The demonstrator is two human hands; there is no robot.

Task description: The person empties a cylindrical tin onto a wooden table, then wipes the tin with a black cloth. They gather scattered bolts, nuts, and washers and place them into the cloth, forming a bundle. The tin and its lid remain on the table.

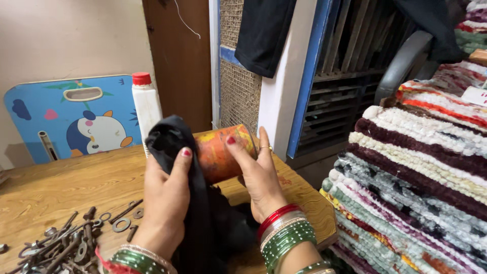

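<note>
An orange can (223, 152) lies tilted above the wooden table (61, 182), near its right edge. The right hand (258, 175) clamps its end; the left hand (165, 200) presses a black cloth (203, 218) against it. Rusty keys (66, 243) lie left, stacked rugs (416, 172) right.

I am holding a can (223, 152) above the bench (61, 182), my right hand (258, 175) to its right and my left hand (165, 198) to its left, pressing a cloth (203, 223) against it. Old keys (61, 246) are lying to the left. A bottle (146, 109) is standing behind, a folded table (66, 116) left of it, stacked rugs (416, 177) right.
</note>
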